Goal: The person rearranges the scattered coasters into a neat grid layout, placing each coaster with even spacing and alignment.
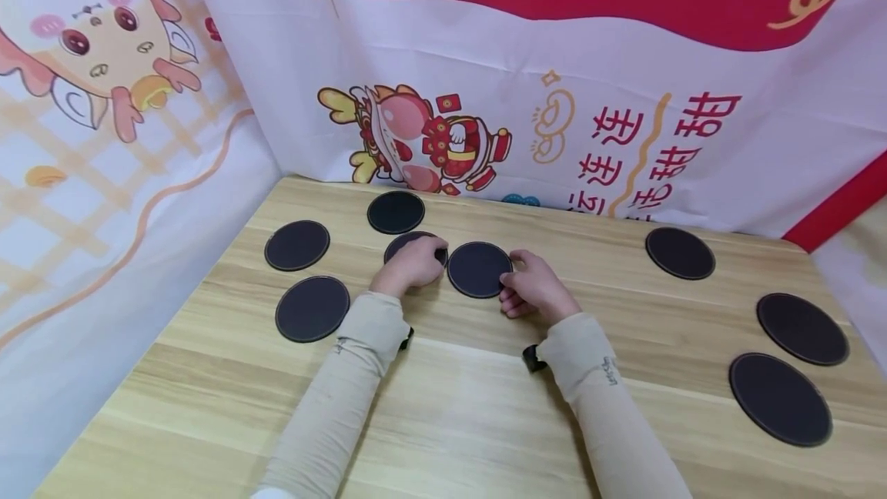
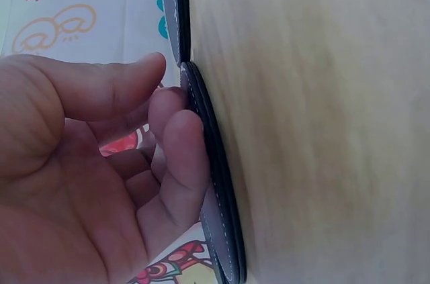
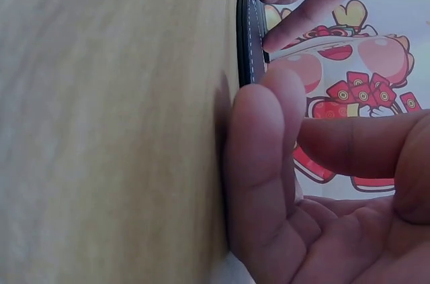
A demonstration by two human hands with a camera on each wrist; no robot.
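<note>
A white printed cloth [image 1: 554, 60] hangs behind a wooden table [image 1: 443, 406]. Head view: eight dark round coasters lie on the table. The left hand [image 1: 419, 262] partly covers one coaster [image 1: 398, 245]; the right hand [image 1: 537, 287] is at the right edge of the middle coaster [image 1: 480, 269], which lies between the hands. Three others lie to the left, three to the right. Left wrist view: fingers loosely bent, fingertips against a coaster's upper face, thumb apart; no grip observed. Right wrist view: fingers bent beside a coaster's edge, thumb apart, nothing gripped; whether the fingertips touch it cannot be told.
</note>
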